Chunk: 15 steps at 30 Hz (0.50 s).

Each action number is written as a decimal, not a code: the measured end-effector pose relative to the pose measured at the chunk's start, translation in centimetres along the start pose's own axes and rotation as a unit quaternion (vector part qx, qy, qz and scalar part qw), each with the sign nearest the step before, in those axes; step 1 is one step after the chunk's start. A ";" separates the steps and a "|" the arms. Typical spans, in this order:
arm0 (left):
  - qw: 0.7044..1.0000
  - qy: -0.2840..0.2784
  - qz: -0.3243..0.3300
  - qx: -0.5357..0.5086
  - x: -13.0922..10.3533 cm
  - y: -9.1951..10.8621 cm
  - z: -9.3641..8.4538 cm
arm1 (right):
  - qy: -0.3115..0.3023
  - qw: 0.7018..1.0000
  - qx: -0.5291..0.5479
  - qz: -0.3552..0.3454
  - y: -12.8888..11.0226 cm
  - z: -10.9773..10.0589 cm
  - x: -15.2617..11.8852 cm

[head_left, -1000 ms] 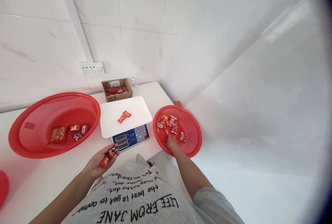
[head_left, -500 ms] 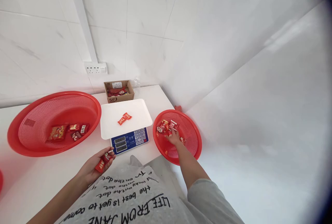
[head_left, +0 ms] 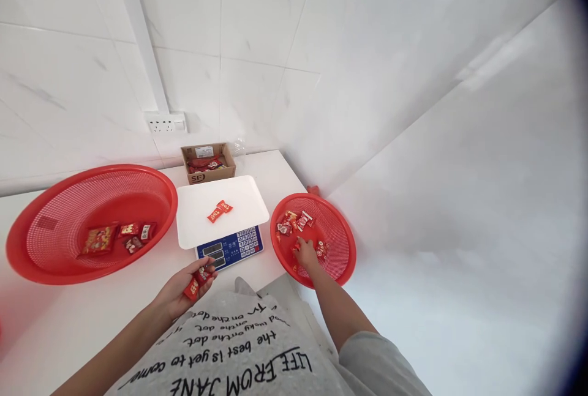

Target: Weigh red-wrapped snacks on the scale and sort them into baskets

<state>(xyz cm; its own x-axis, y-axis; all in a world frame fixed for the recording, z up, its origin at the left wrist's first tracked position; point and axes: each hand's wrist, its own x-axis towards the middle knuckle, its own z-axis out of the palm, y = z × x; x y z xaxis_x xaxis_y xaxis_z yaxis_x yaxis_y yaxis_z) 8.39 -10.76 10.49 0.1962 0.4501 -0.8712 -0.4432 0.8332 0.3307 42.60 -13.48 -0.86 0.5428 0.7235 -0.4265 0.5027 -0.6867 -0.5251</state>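
The left hand is turned palm up in front of the scale, its fingers curled loosely around two red packets, one lying across the palm and the other nearer the fingertips. In this view those fingertips overlap the lower left corner of the scale's blue panel, beside its displays. The right hand reaches down into the right basket, fingers bent and pointing inward, with a bit of red wrapper at the tips; the hand is small here and hides much of that spot, so I cannot tell whether it grips the wrapper or only touches it. A cluster of small packs lies toward the basket's far side, and another pack sits just right of the hand. On the scale's white pan, two red pieces lie touching near the middle. To the left of the scale, the left basket holds one big bag and three small bags, grouped low inside it. Behind the pan stands a cardboard box marked SF, with red contents. The scale, box and left basket stand on a white table, with a socket on the wall behind.
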 end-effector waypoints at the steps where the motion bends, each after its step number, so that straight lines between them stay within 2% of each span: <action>1: 1.000 -0.003 0.000 0.001 -0.1 0.0 0.0 | 0.000 1.000 -0.012 0.003 0.0 -0.1 0.0; 6: 1.000 -0.012 0.003 0.006 0.1 -0.3 -1.1 | -0.002 1.000 -0.013 0.018 -0.6 -0.8 -0.1; 10: 1.000 -0.009 0.008 -0.004 -0.1 -0.3 -2.1 | -0.020 0.997 0.064 0.030 -1.7 -1.0 -0.7; 15: 0.999 0.008 0.022 -0.032 -0.8 0.1 -2.8 | -0.039 0.984 0.171 0.025 -2.7 -0.2 -1.8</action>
<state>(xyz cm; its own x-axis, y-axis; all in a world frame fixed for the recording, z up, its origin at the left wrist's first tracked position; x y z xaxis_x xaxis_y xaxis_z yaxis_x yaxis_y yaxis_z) 5.74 -11.97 10.18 0.1621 0.4808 -0.8617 -0.5070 0.7898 0.3453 40.43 -12.92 1.45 0.5013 0.7015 -0.5065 0.2137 -0.6676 -0.7131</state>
